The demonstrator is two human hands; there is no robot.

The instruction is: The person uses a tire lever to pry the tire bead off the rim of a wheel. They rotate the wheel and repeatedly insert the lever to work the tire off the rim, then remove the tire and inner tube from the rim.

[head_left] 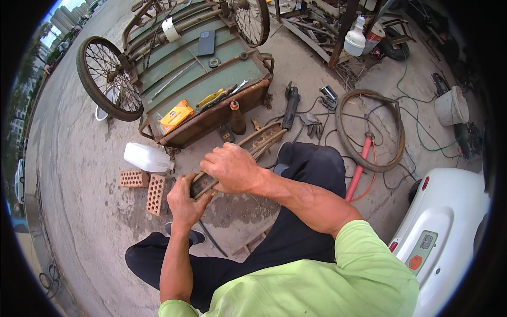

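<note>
Frame centre: worn, rusty-brown bicycle tyre [253, 141], curved, running from the hands up toward the cart. Left hand [184, 201] closed around its lower end; right hand [231, 168] clamped over it just above. Orange box [176, 116] on green cart bed [211, 84], upper left; white plastic jug [146, 157] beside two bricks [143, 187], left centre.

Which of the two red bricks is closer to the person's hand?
The upright red brick with holes, right beside the left hand. The other red brick lies flat farther left, near the white plastic jug.
</note>
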